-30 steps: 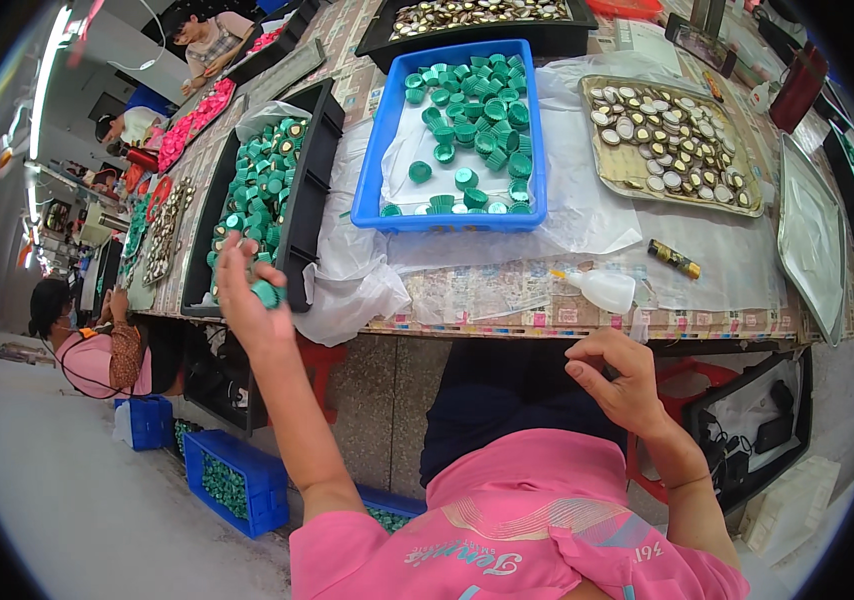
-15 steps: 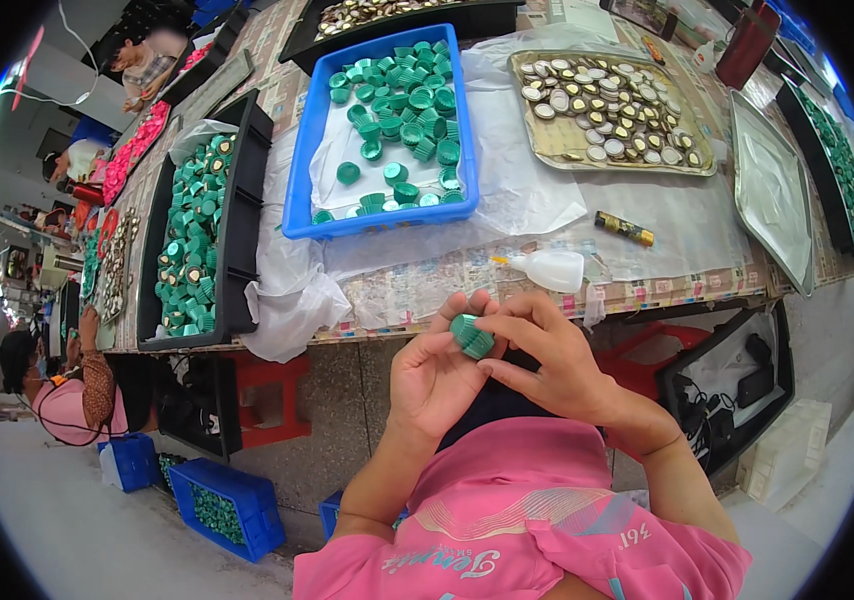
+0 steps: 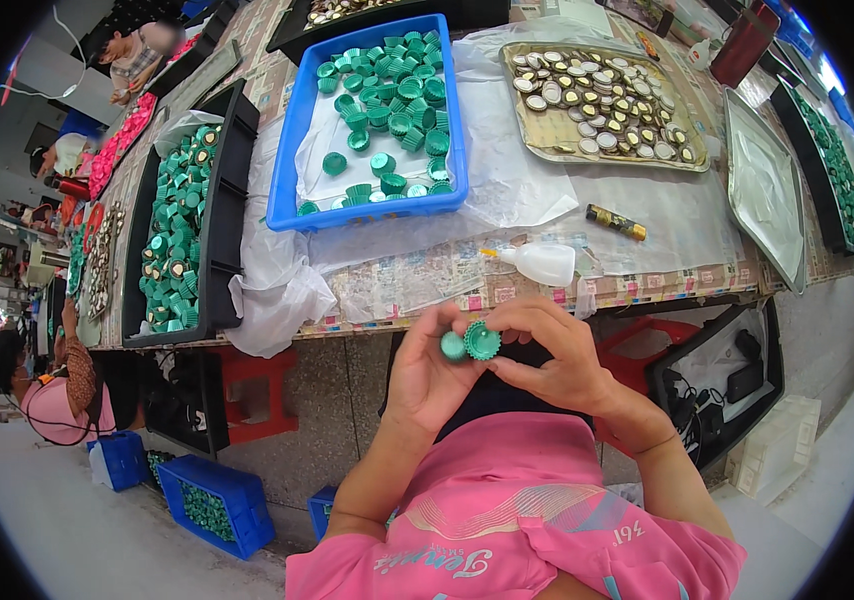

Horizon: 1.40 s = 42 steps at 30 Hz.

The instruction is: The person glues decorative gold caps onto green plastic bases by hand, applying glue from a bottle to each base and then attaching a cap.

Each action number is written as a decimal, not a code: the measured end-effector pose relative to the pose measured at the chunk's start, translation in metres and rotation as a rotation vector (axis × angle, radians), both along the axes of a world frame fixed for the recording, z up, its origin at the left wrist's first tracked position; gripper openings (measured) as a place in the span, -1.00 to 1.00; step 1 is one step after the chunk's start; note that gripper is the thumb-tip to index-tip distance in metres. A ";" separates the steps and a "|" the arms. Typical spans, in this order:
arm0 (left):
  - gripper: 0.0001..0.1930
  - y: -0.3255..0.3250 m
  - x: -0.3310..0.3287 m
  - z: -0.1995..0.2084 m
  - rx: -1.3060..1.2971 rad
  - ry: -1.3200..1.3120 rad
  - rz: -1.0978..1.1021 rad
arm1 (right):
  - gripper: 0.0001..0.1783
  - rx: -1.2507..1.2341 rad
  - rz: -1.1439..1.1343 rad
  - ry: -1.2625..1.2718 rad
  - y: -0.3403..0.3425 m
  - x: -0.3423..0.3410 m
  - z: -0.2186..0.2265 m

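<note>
My left hand (image 3: 425, 376) is closed on a smooth, round green cap (image 3: 453, 347), held by thumb and fingers. Right beside it, my right hand (image 3: 559, 352) pinches a small fluted green cup (image 3: 483, 341), its hollow side facing up toward me. Cap and cup are side by side; whether they touch I cannot tell. Both hands are just off the table's front edge, above my lap. Beyond them lie a white squeeze bottle (image 3: 544, 264) with an orange tip and a black-and-gold cylinder (image 3: 616, 222).
A blue tray (image 3: 285, 190) holds many fluted green cups. Beside it, a metal tray (image 3: 602, 160) carries round metal-and-white discs. A black bin (image 3: 230, 215) at left is full of green pieces. An empty-looking metal tray (image 3: 769, 190) sits at right. Two people (image 3: 57, 400) (image 3: 132, 62) are at left.
The single fluted green piece seen before now shows as two pieces, a smooth cap in my left hand and a cup in my right. The cup's hollow has turned upward.
</note>
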<state>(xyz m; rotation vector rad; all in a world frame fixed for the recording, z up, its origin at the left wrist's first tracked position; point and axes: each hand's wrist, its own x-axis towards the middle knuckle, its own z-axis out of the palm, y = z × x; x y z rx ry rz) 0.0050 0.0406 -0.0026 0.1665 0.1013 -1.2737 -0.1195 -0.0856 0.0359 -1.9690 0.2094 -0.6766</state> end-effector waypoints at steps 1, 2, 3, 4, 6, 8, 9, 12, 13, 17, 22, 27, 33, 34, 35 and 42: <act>-0.69 0.001 -0.001 0.008 0.233 -0.099 -0.069 | -0.56 -0.012 0.005 0.005 -0.002 0.000 0.000; -0.65 0.003 -0.001 0.012 0.467 -0.198 -0.139 | -0.56 -0.024 0.009 0.010 -0.003 0.001 0.000; -0.65 0.007 -0.001 0.009 0.465 -0.195 -0.138 | -0.56 -0.025 0.011 0.012 -0.002 0.002 -0.001; -0.61 0.012 0.000 0.003 0.316 -0.235 -0.200 | -0.56 -0.022 0.021 0.008 -0.002 0.004 -0.002; -0.57 0.016 0.002 0.001 0.165 -0.272 -0.258 | -0.55 -0.021 0.033 0.007 -0.001 0.007 -0.003; -0.53 0.016 0.005 0.005 0.128 -0.260 -0.275 | -0.55 -0.004 0.059 0.082 -0.001 0.009 -0.002; -0.53 0.016 0.006 0.008 0.127 -0.258 -0.273 | -0.55 -0.005 0.061 0.084 -0.001 0.010 -0.002; -0.55 0.018 0.009 0.012 0.163 -0.349 -0.228 | -0.57 0.013 0.110 0.109 -0.002 0.013 0.003; -0.57 0.019 0.010 0.012 0.182 -0.342 -0.211 | -0.59 -0.074 0.095 0.075 -0.006 0.014 0.006; -0.62 0.024 0.017 0.013 0.199 -0.299 -0.165 | -0.62 -0.310 -0.158 0.074 -0.027 0.012 0.008; -0.58 0.026 0.017 0.018 0.237 -0.278 -0.135 | -0.61 -0.508 -0.316 0.295 -0.051 0.019 0.004; -0.52 0.029 0.018 0.013 0.150 -0.308 -0.165 | -0.59 -0.444 -0.212 0.467 -0.049 0.017 0.010; -0.54 0.028 0.019 0.012 0.262 -0.246 -0.128 | -0.58 -0.195 -0.254 0.303 -0.042 0.007 0.006; -0.54 0.028 0.019 0.008 0.262 -0.236 -0.112 | -0.57 -0.175 -0.254 0.240 -0.041 0.004 0.009; -0.54 0.027 0.019 0.006 0.263 -0.225 -0.096 | -0.57 -0.173 -0.255 0.242 -0.038 0.001 0.012; -0.54 0.018 0.011 0.015 0.257 -0.179 -0.123 | -0.56 0.162 -0.269 0.082 -0.018 -0.017 0.024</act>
